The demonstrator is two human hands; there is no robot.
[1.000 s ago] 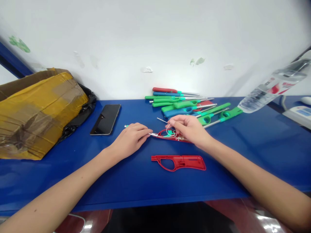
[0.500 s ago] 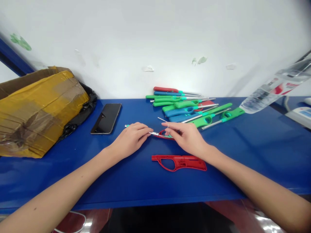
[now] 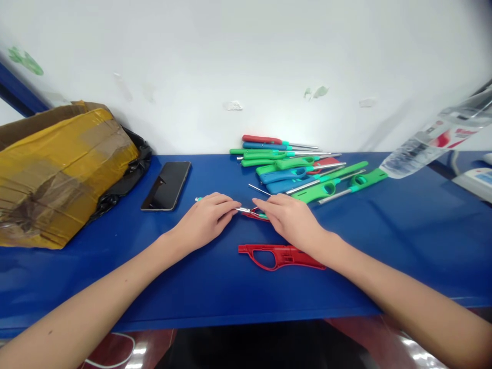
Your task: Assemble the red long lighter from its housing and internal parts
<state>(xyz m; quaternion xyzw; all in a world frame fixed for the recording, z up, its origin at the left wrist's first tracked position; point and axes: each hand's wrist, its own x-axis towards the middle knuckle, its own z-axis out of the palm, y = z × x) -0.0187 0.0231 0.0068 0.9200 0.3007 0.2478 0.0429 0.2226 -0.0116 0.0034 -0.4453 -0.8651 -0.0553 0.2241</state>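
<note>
My left hand (image 3: 209, 215) is closed around the metal tube (image 3: 243, 209) of a lighter being put together or taken apart; a teal tip shows beyond its fingers. My right hand (image 3: 294, 218) reaches over the tube's inner end, fingers pressed on a red lighter shell (image 3: 254, 215) with a teal part inside. Most of that shell is hidden beneath the palm. Nearer the table's front edge lies a separate red half shell (image 3: 282, 254), inner side up, its right end under my right wrist. Behind my right fingertips a thin metal rod (image 3: 258, 189) slants.
Several red, blue and green long-necked lighters (image 3: 303, 163) are heaped by the wall. A phone (image 3: 167, 185) lies at left, beside a taped cardboard box (image 3: 69, 174) on black plastic (image 3: 123, 184). A water bottle (image 3: 426, 141) is at right, near a white device (image 3: 478, 179).
My right fingers have come down and slightly left, covering more of the red shell. The thin pale strand seen at those fingertips is now out of sight. My left hand keeps its hold.
</note>
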